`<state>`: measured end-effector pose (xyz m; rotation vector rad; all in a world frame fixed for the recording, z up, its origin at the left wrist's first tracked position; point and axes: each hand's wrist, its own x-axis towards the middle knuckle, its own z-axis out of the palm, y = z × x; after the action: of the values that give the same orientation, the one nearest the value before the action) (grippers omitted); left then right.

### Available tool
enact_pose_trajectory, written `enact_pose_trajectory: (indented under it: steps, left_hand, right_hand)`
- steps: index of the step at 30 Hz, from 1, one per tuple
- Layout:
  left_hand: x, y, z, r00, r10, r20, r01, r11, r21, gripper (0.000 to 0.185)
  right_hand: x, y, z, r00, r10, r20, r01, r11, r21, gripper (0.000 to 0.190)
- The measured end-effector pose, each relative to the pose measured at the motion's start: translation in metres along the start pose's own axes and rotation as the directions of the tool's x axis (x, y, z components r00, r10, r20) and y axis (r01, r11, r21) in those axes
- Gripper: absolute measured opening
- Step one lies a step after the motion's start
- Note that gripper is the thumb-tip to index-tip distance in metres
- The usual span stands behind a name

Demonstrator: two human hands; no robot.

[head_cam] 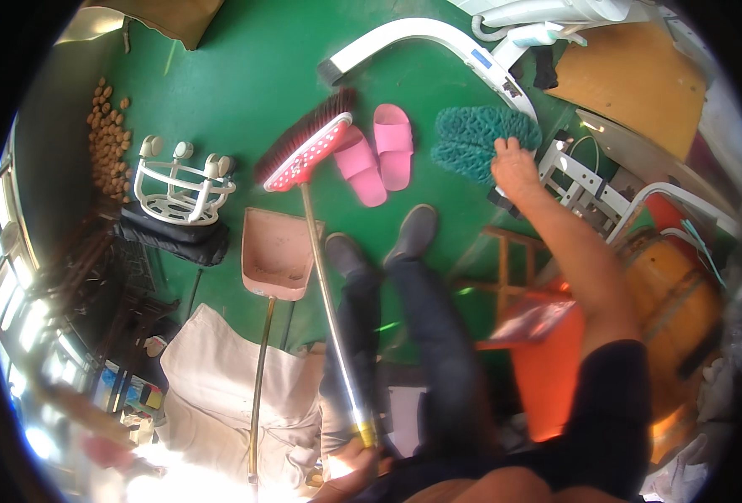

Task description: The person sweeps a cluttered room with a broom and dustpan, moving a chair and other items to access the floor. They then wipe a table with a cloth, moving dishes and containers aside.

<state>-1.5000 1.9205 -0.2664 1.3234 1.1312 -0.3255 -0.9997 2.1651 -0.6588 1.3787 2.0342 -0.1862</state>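
Observation:
My right hand (pixel 514 170) grips a pair of teal textured slippers (pixel 471 126), lifted beside a white curved metal frame. At the bottom, my left hand (pixel 355 466) is closed around the handle of a broom (pixel 305 157), just below its yellow collar. The broom has a red polka-dot head and dark bristles, which point away from me. Two pink slide sandals (pixel 393 148) lie on the green floor (pixel 270 56), one partly behind the broom head. A long-handled pink dustpan (pixel 276 251) lies left of the broom; glare hides its handle's lower end.
Walnuts (pixel 109 141) lie heaped at the left. An upturned white wheeled base (pixel 182 188) rests on a black padded item (pixel 172 236). The white curved metal frame (pixel 408 28) spans the upper right. A wooden barrel (pixel 666 302) and an orange container (pixel 544 371) stand at right.

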Motion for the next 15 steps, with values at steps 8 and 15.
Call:
enact_pose_trajectory:
  steps: [8, 15]
  left_hand:
    - [0.018, 0.020, -0.018, 0.998, 0.032, -0.047, -0.033, 0.999, -0.029, 0.032]
    - [0.011, 0.012, -0.010, 1.000, -0.010, 0.000, 0.010, 0.998, -0.064, 0.029]
  right_hand:
    - [0.035, 0.113, 0.021, 0.987, -0.104, 0.126, 0.131, 0.965, -0.228, 0.019]
    - [0.026, 0.133, 0.072, 0.941, -0.007, 0.337, 0.132, 0.928, -0.349, 0.035]
